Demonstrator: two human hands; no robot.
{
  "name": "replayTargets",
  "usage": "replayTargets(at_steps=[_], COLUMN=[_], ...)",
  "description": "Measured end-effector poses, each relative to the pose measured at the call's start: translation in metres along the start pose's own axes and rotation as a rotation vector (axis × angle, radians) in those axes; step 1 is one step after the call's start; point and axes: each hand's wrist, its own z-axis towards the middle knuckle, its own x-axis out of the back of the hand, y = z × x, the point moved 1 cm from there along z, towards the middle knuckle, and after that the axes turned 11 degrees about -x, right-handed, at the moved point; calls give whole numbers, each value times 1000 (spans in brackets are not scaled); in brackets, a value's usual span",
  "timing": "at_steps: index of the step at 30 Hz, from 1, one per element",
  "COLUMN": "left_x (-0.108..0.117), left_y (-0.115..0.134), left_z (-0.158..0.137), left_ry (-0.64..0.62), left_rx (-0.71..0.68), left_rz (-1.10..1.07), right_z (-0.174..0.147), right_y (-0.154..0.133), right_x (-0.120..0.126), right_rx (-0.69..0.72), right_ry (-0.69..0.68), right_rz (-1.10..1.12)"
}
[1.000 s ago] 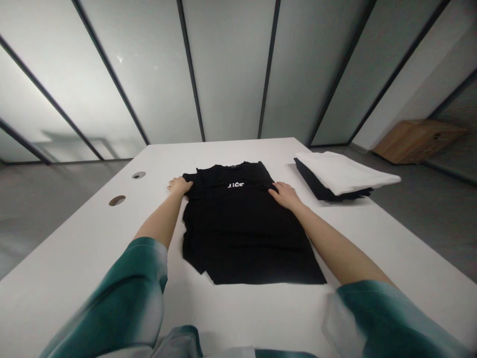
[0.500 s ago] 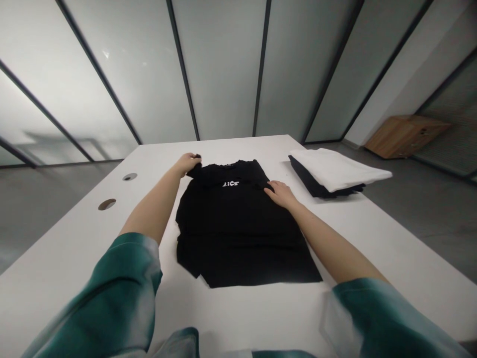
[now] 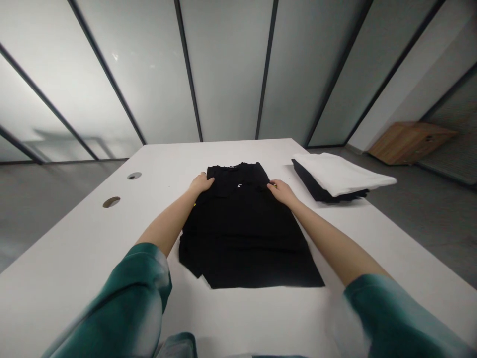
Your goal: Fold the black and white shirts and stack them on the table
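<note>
A black T-shirt (image 3: 246, 233) lies flat in front of me, its collar at the far end and its hem towards me. The left sleeve is folded inward over the chest and covers most of the white print (image 3: 239, 186). My left hand (image 3: 201, 183) is closed on the shirt's left edge near the shoulder. At the opposite edge, slightly nearer to me, my right hand (image 3: 282, 192) has its fingers curled round the fabric. A small yellow spot shows beside each hand; I cannot make out what either is.
The white table (image 3: 253, 318) carries a stack of folded clothes to the right, with a white garment (image 3: 343, 174) over black ones (image 3: 316, 189). Two round holes (image 3: 112, 202) pierce the tabletop at left. A wooden cabinet (image 3: 410, 141) stands on the floor beyond, near frosted glass panels.
My left hand has moved right and slightly nearer, bringing the left sleeve inward over the chest and most of the print. My right hand stays at the right edge, its fingers now more curled.
</note>
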Motion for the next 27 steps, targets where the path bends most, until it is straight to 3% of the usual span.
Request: replayTargets(at_steps=[5, 8, 12, 15, 19, 21, 24, 27], left_x=[-8, -10, -9, 0, 24, 37, 48, 50], left_y=[-4, -1, -4, -11, -16, -13, -6, -5], left_z=[23, 38, 56, 67, 79, 83, 82, 64], left_ry=[72, 108, 23, 26, 223, 284, 196, 71], left_rx=[120, 73, -19, -2, 24, -9, -51, -88], left_rz=[-155, -216, -283, -314, -408, -429, -347, -122], right_z=[41, 63, 86, 105, 131, 141, 142, 123], right_y=[-13, -24, -39, -48, -60, -67, -73, -66], right_x=[4, -1, -8, -5, 3, 5, 8, 9], right_rx=[-167, -223, -151, -143, -162, -123, -30, 31], right_ry=[-47, -91, -207, -137, 57, 74, -15, -85], right_rz=[94, 253, 281, 135, 53, 70, 91, 47])
